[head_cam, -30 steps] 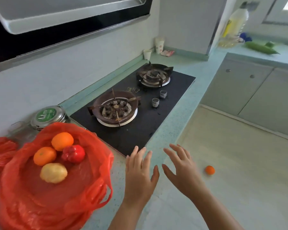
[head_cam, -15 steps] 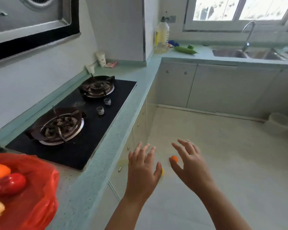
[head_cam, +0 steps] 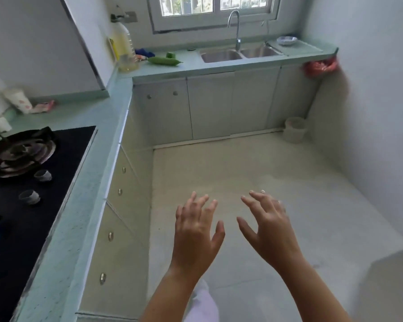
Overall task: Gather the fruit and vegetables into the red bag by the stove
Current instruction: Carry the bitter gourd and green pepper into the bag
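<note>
My left hand (head_cam: 196, 231) and my right hand (head_cam: 269, 228) hover side by side over the kitchen floor, fingers spread, holding nothing. A long green cucumber (head_cam: 164, 60) lies on the far counter left of the sink, with a smaller green vegetable (head_cam: 170, 54) just behind it. The red bag by the stove is out of view. No orange shows on the floor; my hands may hide it.
The black gas stove (head_cam: 33, 182) fills the left counter (head_cam: 84, 182). A double sink (head_cam: 240, 53) with a tap sits under the window. An oil bottle (head_cam: 125, 48) stands near the cucumber. A red bag (head_cam: 319, 66) hangs at the far counter's right end. A small bin (head_cam: 294, 132) stands in the floor's corner.
The view has swung right, away from the red bag with its fruit, toward the sink counter. The orange on the floor is no longer visible. Both hands stay open.
</note>
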### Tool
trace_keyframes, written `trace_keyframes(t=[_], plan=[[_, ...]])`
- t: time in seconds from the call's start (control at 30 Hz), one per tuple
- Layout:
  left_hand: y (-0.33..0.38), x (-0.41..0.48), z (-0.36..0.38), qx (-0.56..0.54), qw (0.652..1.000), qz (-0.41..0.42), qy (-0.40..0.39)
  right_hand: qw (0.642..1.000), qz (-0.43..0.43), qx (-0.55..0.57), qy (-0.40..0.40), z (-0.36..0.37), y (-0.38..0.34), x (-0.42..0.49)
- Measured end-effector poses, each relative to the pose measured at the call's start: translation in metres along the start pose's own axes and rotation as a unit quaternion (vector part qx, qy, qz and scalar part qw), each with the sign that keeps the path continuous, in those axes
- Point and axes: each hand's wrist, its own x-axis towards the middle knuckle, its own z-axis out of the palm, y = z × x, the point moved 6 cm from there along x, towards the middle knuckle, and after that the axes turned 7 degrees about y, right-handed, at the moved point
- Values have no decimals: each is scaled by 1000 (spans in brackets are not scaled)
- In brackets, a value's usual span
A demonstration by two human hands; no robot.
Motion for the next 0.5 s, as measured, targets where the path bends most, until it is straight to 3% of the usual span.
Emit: trace_keyframes(t=[0.23, 0.5], plan=[[-16, 61, 78, -37, 999, 27, -20, 999, 20, -42, -14, 27, 51, 60], [-96, 195, 149, -25, 999, -12, -25, 998, 5, -40, -50, 106, 73, 212]])
